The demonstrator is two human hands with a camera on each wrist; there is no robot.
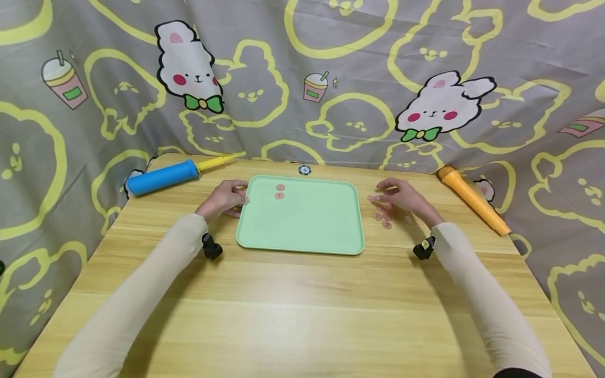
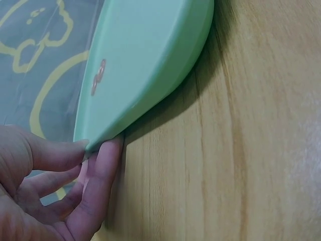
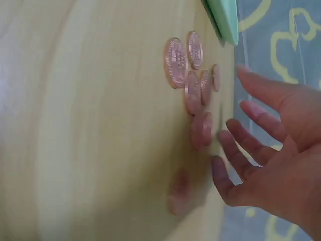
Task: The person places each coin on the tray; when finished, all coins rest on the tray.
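A light green rectangular tray (image 1: 302,226) lies on the wooden table, with two copper-coloured coins (image 1: 280,196) near its far left corner. At its left edge, my left hand (image 1: 224,198) pinches the rim, thumb above and fingers beneath, as the left wrist view shows. My right hand (image 1: 403,196) is over the table to the right of the tray, its fingers spread and loosely bent. No coin shows between those fingers in the right wrist view. Several copper-coloured coins (image 3: 175,63) lie in a loose cluster by this hand, some touching or overlapping.
A blue hand pump (image 1: 163,177) with a yellow nozzle lies at the back left. Behind the tray is a small round dark-and-white disc (image 1: 304,170). An orange microphone-shaped object (image 1: 472,199) lies at the right edge. A patterned grey curtain (image 1: 264,68) hangs behind the table.
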